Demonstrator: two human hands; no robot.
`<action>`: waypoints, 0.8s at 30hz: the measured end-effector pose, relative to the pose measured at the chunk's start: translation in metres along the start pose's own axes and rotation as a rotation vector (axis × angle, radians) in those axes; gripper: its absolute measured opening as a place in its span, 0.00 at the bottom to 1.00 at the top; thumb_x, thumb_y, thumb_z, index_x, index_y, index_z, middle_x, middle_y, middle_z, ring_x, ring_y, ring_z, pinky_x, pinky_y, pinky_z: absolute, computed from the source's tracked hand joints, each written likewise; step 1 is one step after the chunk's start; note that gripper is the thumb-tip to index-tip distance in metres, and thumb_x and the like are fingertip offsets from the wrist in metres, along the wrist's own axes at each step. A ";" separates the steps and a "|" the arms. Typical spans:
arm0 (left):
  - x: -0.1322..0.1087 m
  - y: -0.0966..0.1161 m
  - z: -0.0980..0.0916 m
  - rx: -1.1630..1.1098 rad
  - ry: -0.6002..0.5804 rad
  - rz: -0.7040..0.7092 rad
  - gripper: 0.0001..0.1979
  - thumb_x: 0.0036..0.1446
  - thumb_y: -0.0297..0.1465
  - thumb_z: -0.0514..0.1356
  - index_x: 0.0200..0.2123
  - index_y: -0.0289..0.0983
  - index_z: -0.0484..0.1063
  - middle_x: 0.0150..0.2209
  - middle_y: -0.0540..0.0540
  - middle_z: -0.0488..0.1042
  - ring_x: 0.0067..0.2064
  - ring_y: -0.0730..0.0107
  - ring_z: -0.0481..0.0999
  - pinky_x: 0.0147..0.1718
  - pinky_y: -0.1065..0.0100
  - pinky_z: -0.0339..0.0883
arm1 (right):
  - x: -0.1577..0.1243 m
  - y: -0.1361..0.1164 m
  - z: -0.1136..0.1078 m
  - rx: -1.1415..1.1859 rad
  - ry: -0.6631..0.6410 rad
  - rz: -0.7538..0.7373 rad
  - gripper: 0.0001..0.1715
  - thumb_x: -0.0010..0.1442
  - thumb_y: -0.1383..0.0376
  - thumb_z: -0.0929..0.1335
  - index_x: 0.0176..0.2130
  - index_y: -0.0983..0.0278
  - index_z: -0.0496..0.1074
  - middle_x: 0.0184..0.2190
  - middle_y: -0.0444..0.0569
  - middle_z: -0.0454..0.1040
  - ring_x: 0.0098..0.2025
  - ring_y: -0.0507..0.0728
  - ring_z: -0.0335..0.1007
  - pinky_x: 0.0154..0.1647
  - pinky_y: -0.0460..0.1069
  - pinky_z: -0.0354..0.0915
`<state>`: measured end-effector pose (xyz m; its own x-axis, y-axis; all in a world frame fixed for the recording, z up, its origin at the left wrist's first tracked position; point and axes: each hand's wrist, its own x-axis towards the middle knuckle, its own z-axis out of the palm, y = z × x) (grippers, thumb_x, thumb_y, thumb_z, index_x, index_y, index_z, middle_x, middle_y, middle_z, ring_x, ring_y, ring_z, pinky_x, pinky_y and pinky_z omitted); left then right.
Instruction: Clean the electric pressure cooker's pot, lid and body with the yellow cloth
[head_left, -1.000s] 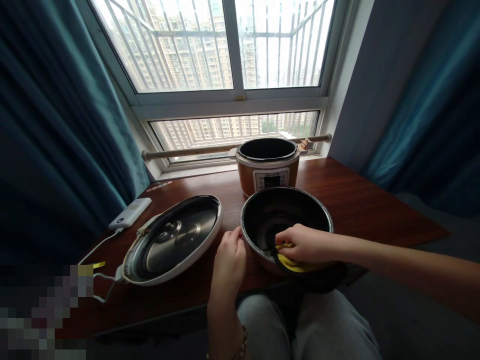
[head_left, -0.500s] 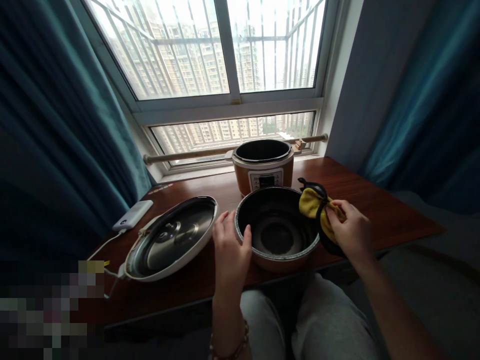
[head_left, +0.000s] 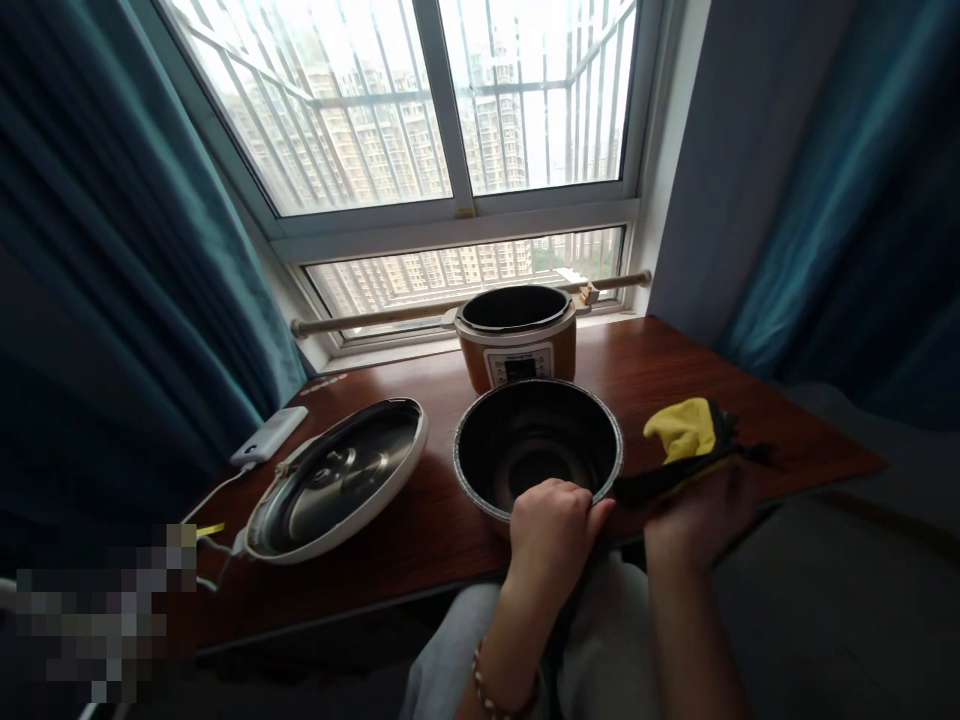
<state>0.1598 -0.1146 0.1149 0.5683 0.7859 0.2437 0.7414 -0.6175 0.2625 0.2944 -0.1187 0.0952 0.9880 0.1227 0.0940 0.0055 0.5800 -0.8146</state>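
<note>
A dark round inner pot [head_left: 487,425] with a silvery rim stands on the table near its front edge. My left hand [head_left: 551,530] has its fingers closed over the pot's near rim, the thumb pointing right along the edge. Right of the pot, my right hand [head_left: 701,515] holds a yellow-and-black cloth [head_left: 682,428]. The hand and the cloth's dark part are blurred by motion. One dark end of the cloth trails left to the pot's rim; whether it touches is unclear. Behind the pot sits an orange-brown electric cooker [head_left: 517,345] with its top open.
A large lid [head_left: 349,480] lies with its inside up on the left of the wooden table [head_left: 637,360]. Farther left is a white power bank-like box [head_left: 270,435] with a white cable [head_left: 214,492]. A barred window [head_left: 390,110] and blue curtains [head_left: 150,200] stand behind.
My left hand has gone from the pot's left side to its near rim and closed on it. My right hand has moved down with the cloth, which has swung out to the right.
</note>
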 end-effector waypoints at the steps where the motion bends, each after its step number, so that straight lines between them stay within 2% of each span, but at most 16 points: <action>1: 0.000 0.000 -0.001 0.010 -0.002 0.012 0.18 0.60 0.41 0.51 0.24 0.38 0.73 0.28 0.47 0.76 0.32 0.65 0.75 0.28 0.68 0.59 | 0.004 0.003 -0.008 -0.014 -0.008 0.046 0.12 0.56 0.60 0.62 0.40 0.61 0.65 0.39 0.47 0.70 0.39 0.57 0.69 0.41 0.54 0.67; 4: -0.001 0.001 0.000 0.021 0.002 0.003 0.22 0.61 0.42 0.48 0.23 0.38 0.73 0.26 0.45 0.76 0.30 0.65 0.74 0.26 0.68 0.54 | 0.015 0.016 -0.025 -0.067 -0.062 0.233 0.16 0.53 0.61 0.62 0.43 0.62 0.65 0.39 0.48 0.71 0.40 0.58 0.71 0.38 0.54 0.69; 8: -0.001 0.000 0.002 0.001 0.015 -0.025 0.24 0.61 0.43 0.46 0.24 0.39 0.74 0.26 0.44 0.76 0.28 0.66 0.73 0.25 0.68 0.49 | 0.016 0.041 -0.028 -0.171 -0.188 0.730 0.10 0.50 0.61 0.64 0.34 0.63 0.67 0.27 0.45 0.73 0.32 0.57 0.73 0.33 0.52 0.71; 10: -0.002 -0.003 0.000 -0.010 0.026 -0.043 0.24 0.61 0.44 0.46 0.25 0.40 0.75 0.27 0.44 0.77 0.30 0.66 0.74 0.25 0.69 0.49 | 0.011 0.053 -0.024 -0.217 -0.237 0.864 0.07 0.48 0.62 0.65 0.29 0.64 0.68 0.22 0.46 0.73 0.28 0.58 0.73 0.30 0.52 0.71; 17: -0.008 -0.025 -0.023 -0.159 0.124 -0.165 0.21 0.59 0.45 0.49 0.29 0.43 0.78 0.31 0.48 0.79 0.33 0.66 0.76 0.30 0.69 0.56 | -0.006 0.071 -0.016 -0.279 -0.390 0.908 0.06 0.48 0.62 0.66 0.25 0.63 0.67 0.20 0.46 0.73 0.26 0.57 0.73 0.28 0.51 0.71; 21: -0.011 -0.032 -0.029 -0.306 0.191 -0.121 0.17 0.58 0.42 0.53 0.29 0.42 0.78 0.33 0.48 0.79 0.34 0.68 0.76 0.34 0.70 0.61 | -0.017 0.066 -0.008 -0.267 -0.492 0.905 0.10 0.50 0.58 0.66 0.28 0.63 0.68 0.24 0.49 0.75 0.30 0.59 0.74 0.28 0.51 0.71; 24: -0.013 -0.032 -0.029 -0.468 0.245 -0.101 0.13 0.57 0.40 0.56 0.29 0.41 0.78 0.32 0.48 0.79 0.34 0.67 0.77 0.35 0.70 0.64 | -0.021 0.053 -0.008 -0.242 -0.465 0.793 0.14 0.52 0.55 0.65 0.33 0.63 0.68 0.29 0.48 0.76 0.32 0.58 0.73 0.31 0.51 0.71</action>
<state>0.1184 -0.1063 0.1309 0.3615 0.8462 0.3915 0.5177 -0.5314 0.6705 0.2755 -0.0968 0.0451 0.5573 0.7476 -0.3614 -0.5567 0.0135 -0.8306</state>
